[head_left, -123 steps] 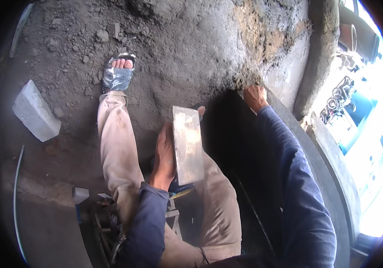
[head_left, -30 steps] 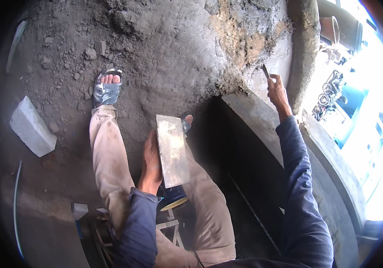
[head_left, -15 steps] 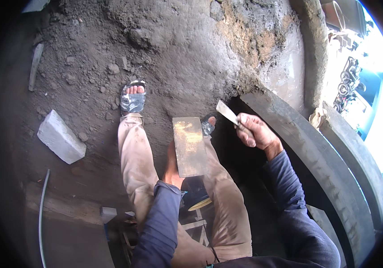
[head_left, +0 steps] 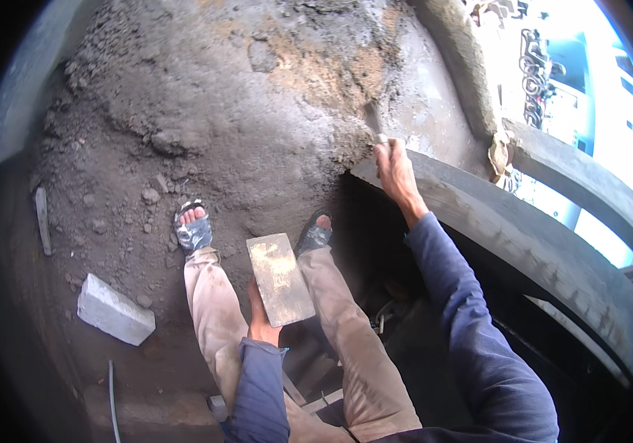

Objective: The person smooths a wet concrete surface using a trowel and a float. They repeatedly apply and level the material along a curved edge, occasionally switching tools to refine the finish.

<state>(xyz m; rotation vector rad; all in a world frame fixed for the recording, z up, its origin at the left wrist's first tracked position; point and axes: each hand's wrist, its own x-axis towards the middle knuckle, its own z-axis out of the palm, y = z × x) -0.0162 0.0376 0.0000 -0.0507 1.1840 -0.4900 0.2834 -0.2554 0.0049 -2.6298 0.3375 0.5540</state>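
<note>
My left hand (head_left: 262, 319) holds a flat rectangular plasterer's float (head_left: 281, 280) from beneath, its grey face up with a worn yellowish patch. Most of the fingers are hidden under it. Ahead and to the right, my right hand (head_left: 398, 176) is closed around the handle of a small trowel (head_left: 381, 139). Its blurred blade reaches into the rough, damp mortar heap (head_left: 353, 136) next to the end of a curved grey concrete edge (head_left: 508, 214).
A pale block (head_left: 115, 310) lies on the dirt to the left, near loose clods and a thin grey pipe (head_left: 113, 399). Below the curved edge is a dark gap (head_left: 375, 236). A rounded post (head_left: 464, 66) rises at the far right, with parked motorbikes (head_left: 534, 81) beyond.
My right hand has moved forward with the trowel, from above the dark gap to the mortar. The float has tilted and come slightly nearer. The view has shifted forward and right.
</note>
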